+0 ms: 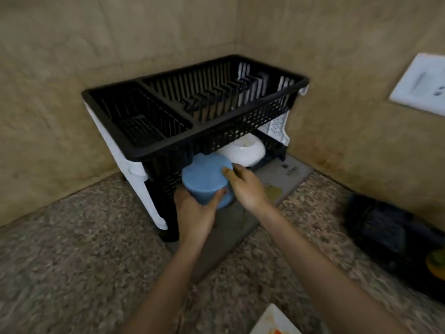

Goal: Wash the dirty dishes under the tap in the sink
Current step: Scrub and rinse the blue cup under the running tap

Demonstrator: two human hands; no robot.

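A blue cylindrical plastic cup (204, 179), turned base-up, is held at the front opening of the lower tier of a two-tier black slatted plastic dish rack with white legs (216, 121). The cup is gripped from below by the left hand (195, 213), whose fingers and thumb are curled round its side. The right hand (245, 186) is laid against the cup at 3 o'clock, the thumb resting on the upturned base and the fingers wrapped round its side. Just behind the cup, at 1 o'clock from it, a white rounded ceramic bowl (243, 150) is seen upside down on the lower tier.

The rack is set in a corner of beige mottled walls (72, 56) on a speckled grey-brown stone countertop (84, 237), with a flat grey drain mat (284, 174) spread beneath it. At 2 o'clock from the rack a white socket plate (421, 85) is fixed to the wall. At 4 o'clock a dark blurred object (380, 225) lies on the countertop. At 6 o'clock a white plate with orange smears (272, 321) is cut by the frame edge.
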